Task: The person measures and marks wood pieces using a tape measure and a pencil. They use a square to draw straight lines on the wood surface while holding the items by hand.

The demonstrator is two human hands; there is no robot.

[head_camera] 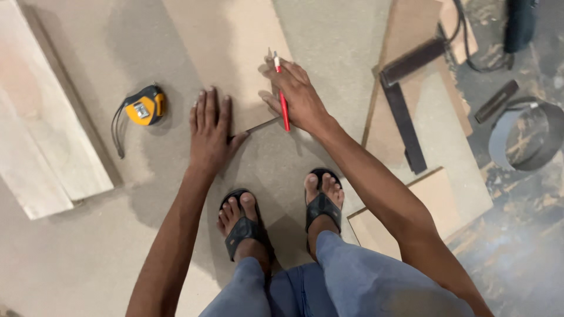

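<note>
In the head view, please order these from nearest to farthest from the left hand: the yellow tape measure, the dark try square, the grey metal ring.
From the left hand:
1. yellow tape measure, on the board just to its left.
2. dark try square, beyond the right hand, on the right.
3. grey metal ring, at the far right edge.

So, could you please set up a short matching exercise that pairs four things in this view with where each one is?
Things:
1. red pencil
2. yellow tape measure
3. dark try square
4. left hand

Places:
A. lying on a board to the right of the arms
B. held in the right hand
C. pressed flat on the board, fingers spread
D. lying on the board to the left of both hands

Pairs: 1-B, 2-D, 3-A, 4-C
</note>
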